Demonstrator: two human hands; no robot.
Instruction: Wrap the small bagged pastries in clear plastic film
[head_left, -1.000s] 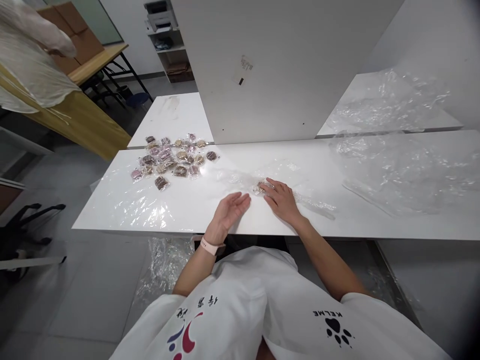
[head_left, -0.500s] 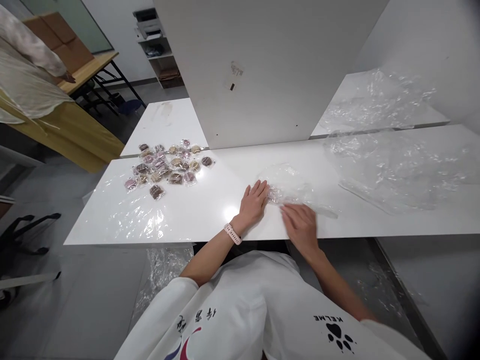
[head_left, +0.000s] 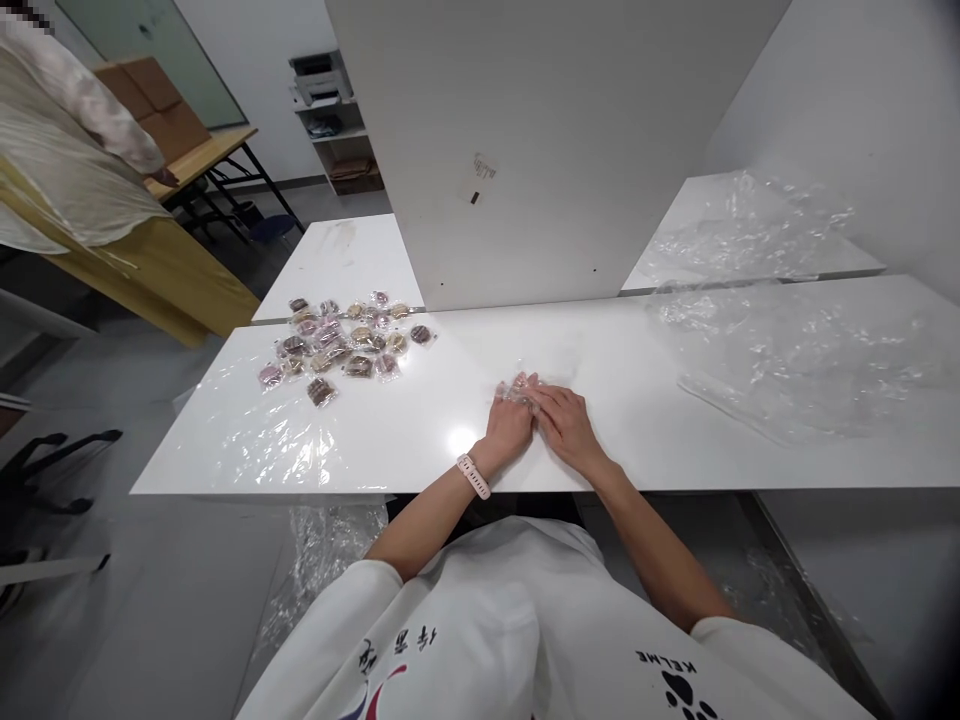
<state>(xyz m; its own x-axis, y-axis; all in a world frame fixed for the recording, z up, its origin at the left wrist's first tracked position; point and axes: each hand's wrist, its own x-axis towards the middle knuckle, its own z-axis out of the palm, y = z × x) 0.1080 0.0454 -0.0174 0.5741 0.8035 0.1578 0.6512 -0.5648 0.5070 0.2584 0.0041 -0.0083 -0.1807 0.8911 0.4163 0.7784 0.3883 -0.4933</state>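
Observation:
My left hand (head_left: 511, 424), with a pale pink watch band (head_left: 474, 477) on its wrist, rests on the white table with its fingers curled into a crumpled piece of clear plastic film (head_left: 520, 386). Beside it, my right hand (head_left: 568, 424) reaches in from the right. Its fingers lie together over the film and meet the left fingertips. Most of the film is bunched under and between the two hands, and part of it is hidden.
Several individually wrapped cookies (head_left: 360, 366) lie in a cluster at the left. A large sheet of clear plastic (head_left: 817, 350) spreads over the right side. A grey-white panel (head_left: 555, 150) stands behind the table (head_left: 645, 440). Another person (head_left: 82, 150) stands at the far left.
My right hand has moved left and folded the film over to my left hand. The film, spread out to the right before, is now bunched up small.

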